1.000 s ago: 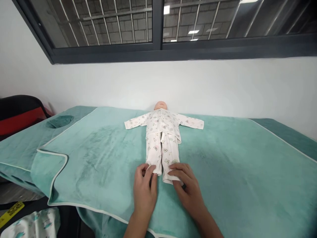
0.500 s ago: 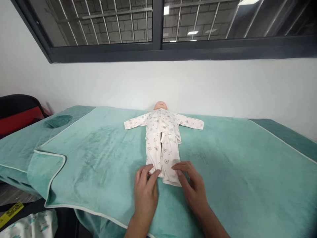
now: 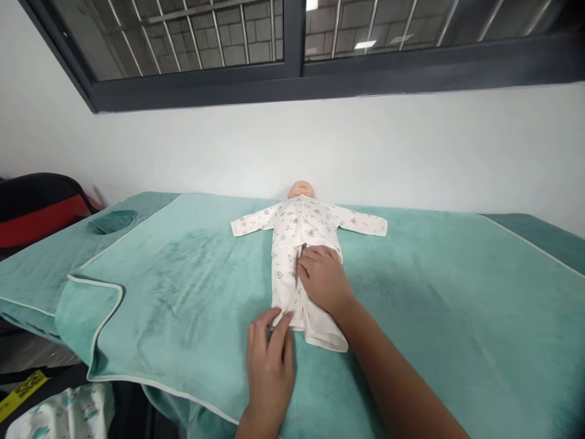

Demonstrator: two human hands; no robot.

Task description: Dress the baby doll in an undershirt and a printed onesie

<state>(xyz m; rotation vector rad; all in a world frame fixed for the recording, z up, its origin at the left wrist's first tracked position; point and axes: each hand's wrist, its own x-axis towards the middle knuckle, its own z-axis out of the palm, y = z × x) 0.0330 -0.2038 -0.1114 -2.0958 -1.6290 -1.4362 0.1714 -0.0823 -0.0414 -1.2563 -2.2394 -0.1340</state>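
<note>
A baby doll [image 3: 301, 188] lies on its back, head toward the wall. It wears a white long-sleeved baby shirt [image 3: 305, 219] with small printed figures, both sleeves spread sideways. Matching baby trousers [image 3: 284, 277] cover its legs, their waist under the shirt's hem. My left hand [image 3: 270, 353] is at the cuff of the left trouser leg, fingertips and thumb closed on the fabric. Across the upper part of the right leg rests my right hand [image 3: 323, 277], fingers laid over the cloth near the crotch. It hides part of that leg, whose wide cuff lies loose.
A teal plush cover [image 3: 183, 292] with pale piping spreads over the bed, which has a face hole [image 3: 112, 222] at left. Behind stand a white wall [image 3: 205, 152] and a dark window frame [image 3: 192, 85]. Printed cloth [image 3: 68, 414] and a black-red chair [image 3: 41, 213] are at left.
My right hand has moved up from the right trouser cuff to the upper leg. My left hand stays at the left cuff. The view has shifted slightly.
</note>
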